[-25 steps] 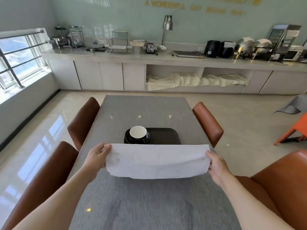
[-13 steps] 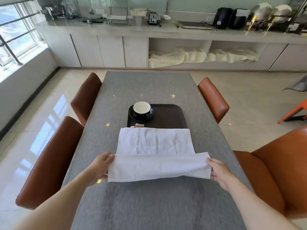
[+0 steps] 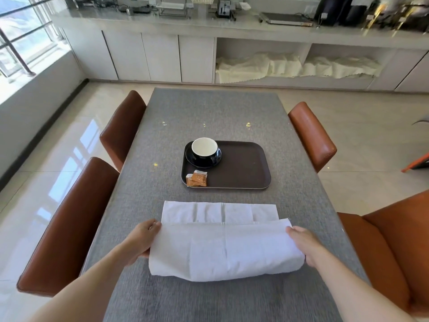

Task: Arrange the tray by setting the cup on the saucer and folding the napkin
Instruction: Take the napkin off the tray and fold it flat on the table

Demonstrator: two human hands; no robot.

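Note:
A white napkin (image 3: 222, 249) lies on the grey table (image 3: 216, 112) near me, its near part doubled over toward the far edge. My left hand (image 3: 142, 240) grips the fold's left end and my right hand (image 3: 301, 244) grips its right end. Beyond it sits a dark brown tray (image 3: 246, 168). On the tray's far left corner a black cup (image 3: 204, 150) with a white inside stands upright on a black saucer (image 3: 214, 160). Two small orange sachets (image 3: 197, 179) lie at the tray's near left corner.
Brown leather chairs flank the table: two on the left (image 3: 69, 226) (image 3: 121, 129), two on the right (image 3: 312, 133) (image 3: 394, 247). A long white counter (image 3: 232, 24) with appliances runs along the far wall, with cloths on its open shelves.
The napkin came down from in front of the tray onto the table and its near part has been folded further over. The view has tilted down; the sachets are now uncovered.

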